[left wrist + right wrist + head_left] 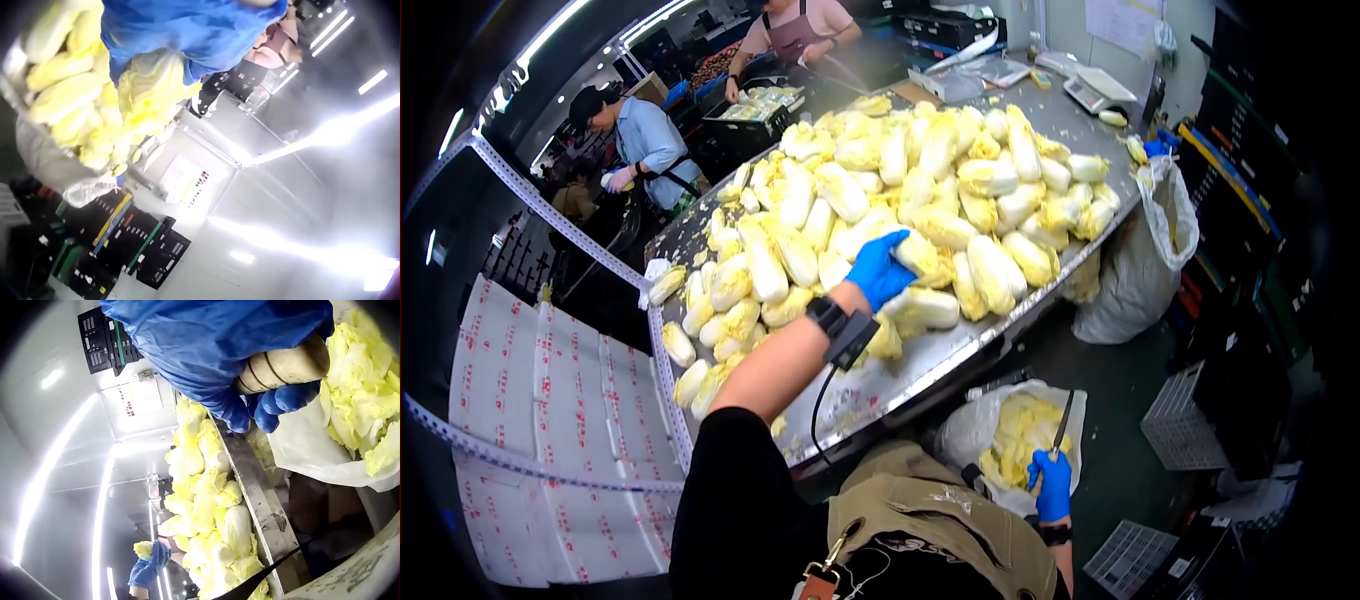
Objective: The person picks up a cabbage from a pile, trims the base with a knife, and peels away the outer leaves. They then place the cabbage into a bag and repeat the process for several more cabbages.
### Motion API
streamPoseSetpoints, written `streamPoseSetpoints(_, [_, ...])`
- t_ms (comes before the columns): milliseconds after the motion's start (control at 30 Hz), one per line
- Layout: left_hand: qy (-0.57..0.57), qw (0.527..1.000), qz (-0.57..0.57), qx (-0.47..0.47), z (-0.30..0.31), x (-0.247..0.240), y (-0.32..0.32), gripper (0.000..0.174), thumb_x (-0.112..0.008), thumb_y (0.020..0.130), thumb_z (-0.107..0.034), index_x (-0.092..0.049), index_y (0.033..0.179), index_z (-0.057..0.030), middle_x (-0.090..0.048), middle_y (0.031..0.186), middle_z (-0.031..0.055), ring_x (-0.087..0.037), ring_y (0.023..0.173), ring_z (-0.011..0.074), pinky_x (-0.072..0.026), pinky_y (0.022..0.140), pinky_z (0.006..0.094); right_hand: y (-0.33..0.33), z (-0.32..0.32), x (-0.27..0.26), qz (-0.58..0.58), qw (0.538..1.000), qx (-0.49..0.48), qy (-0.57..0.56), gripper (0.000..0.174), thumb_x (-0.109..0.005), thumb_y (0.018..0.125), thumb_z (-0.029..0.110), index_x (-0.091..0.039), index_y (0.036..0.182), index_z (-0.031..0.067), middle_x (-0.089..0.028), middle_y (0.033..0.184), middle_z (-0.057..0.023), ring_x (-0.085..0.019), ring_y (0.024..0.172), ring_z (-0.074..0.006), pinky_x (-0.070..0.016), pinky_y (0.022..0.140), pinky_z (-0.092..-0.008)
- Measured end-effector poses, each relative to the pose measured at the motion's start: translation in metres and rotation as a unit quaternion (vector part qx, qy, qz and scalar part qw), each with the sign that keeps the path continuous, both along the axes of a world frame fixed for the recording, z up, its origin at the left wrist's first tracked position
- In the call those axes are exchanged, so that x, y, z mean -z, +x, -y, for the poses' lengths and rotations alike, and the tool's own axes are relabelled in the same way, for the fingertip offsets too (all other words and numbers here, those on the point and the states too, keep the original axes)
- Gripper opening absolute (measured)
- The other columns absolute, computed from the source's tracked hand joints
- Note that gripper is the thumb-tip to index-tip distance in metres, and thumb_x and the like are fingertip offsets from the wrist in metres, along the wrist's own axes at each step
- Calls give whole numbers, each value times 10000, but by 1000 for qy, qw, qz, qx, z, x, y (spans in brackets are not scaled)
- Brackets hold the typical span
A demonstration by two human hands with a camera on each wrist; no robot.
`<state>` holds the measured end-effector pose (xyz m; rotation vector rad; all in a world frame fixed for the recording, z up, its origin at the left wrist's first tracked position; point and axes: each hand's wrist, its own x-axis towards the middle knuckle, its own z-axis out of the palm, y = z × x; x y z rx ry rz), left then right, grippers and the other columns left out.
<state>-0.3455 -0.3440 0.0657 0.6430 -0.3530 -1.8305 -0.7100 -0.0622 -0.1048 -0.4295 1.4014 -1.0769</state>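
Note:
My left hand (880, 270), in a blue glove, grips a pale yellow napa cabbage (917, 253) at the near side of a big heap. In the left wrist view its leafy end (153, 100) shows below the blue fingers. My right hand (1052, 485), also gloved in blue, holds a knife (1063, 420) low at the right, its blade pointing up and away. The round wooden handle (284, 367) sits in the curled fingers in the right wrist view. Beside that hand stands a white bag (1075, 405) with loose yellow cabbage leaves (1025, 430) in it.
The heap of napa cabbages (940, 150) covers much of a metal table (870, 395). A full white sack (1135, 285) stands off its right edge, and a scale (1097, 90) sits at the far right corner. Two people work beyond the table. Crates (1185, 420) stand at the right.

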Motion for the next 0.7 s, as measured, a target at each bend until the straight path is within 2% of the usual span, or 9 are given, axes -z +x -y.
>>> streamPoseSetpoints(167, [-60, 985, 152, -47, 193, -16, 54, 318, -538, 936, -280, -556, 1165, -60, -606, 1160, 162, -584, 1063, 308, -467, 952, 427, 31, 13, -21, -53, 998, 22, 41, 153, -638, 843, 221, -535, 870, 111, -557, 613, -23, -480, 437, -88, -373, 382, -217])
streamPoseSetpoints(267, [-82, 991, 93, -52, 332, -15, 73, 351, -542, 923, -347, -559, 1178, -106, -621, 1121, 133, -598, 1008, 276, -491, 892, 407, 48, 18, -27, -86, 993, 44, 67, 179, -621, 834, 260, -546, 880, 104, -546, 608, -24, -475, 433, -92, -376, 378, -221])
streamPoseSetpoints(367, [-32, 985, 135, -99, 291, -91, 47, 397, -497, 940, -360, -489, 1263, -129, -571, 1218, 110, -598, 959, 248, -499, 843, 393, 68, 24, -49, -117, 985, 87, 95, 154, -601, 831, 196, -475, 760, 142, -501, 574, -18, -433, 407, -103, -359, 377, -232])
streamPoseSetpoints(467, [-333, 925, 180, -41, 284, 4, 55, 406, -532, 932, -204, -426, 1308, -93, -578, 1110, 103, -594, 945, 213, -495, 831, 348, 75, 35, -53, -105, 990, 43, 89, 166, -592, 831, 183, -455, 758, 124, -490, 568, -27, -420, 397, -106, -352, 368, -238])
streamPoseSetpoints(500, [-329, 933, 146, -32, 234, 11, 54, 444, -571, 915, -192, -414, 1320, -97, -588, 1066, 86, -592, 938, 185, -489, 833, 318, 78, 40, -54, -107, 991, 20, 83, 168, -589, 831, 179, -452, 757, 119, -488, 566, -28, -419, 395, -108, -350, 366, -238])
streamPoseSetpoints(600, [-353, 850, 382, 88, 96, 26, 79, 485, -588, 915, -219, -426, 1357, -104, -583, 1110, 66, -563, 1002, 147, -475, 897, 314, 98, 73, -68, -139, 986, -50, 81, 137, -598, 833, 170, -491, 794, 95, -535, 620, -54, -438, 408, -116, -338, 365, -234])
streamPoseSetpoints(633, [-319, 873, 350, 122, 51, 36, 96, 518, -605, 906, -200, -409, 1377, -112, -575, 1138, 68, -564, 1031, 162, -456, 935, 313, 102, 83, -65, -147, 984, -68, 71, 133, -603, 837, 177, -505, 809, 91, -548, 631, -60, -440, 406, -116, -328, 358, -233])
streamPoseSetpoints(667, [-340, 807, 467, 121, 12, 30, 122, 504, -607, 903, -172, -429, 1370, -107, -571, 1163, 69, -568, 1037, 165, -449, 948, 318, 104, 93, -62, -143, 983, -82, 86, 86, -600, 832, 142, -542, 843, 81, -574, 682, -66, -483, 462, -123, -364, 402, -233])
streamPoseSetpoints(700, [-325, 822, 461, 83, -16, 38, 143, 479, -608, 879, -191, -482, 1338, -145, -592, 1096, 95, -584, 991, 198, -465, 908, 341, 110, 101, -60, -143, 982, -91, 87, 91, -603, 830, 142, -552, 860, 73, -581, 699, -67, -498, 490, -124, -379, 423, -232])
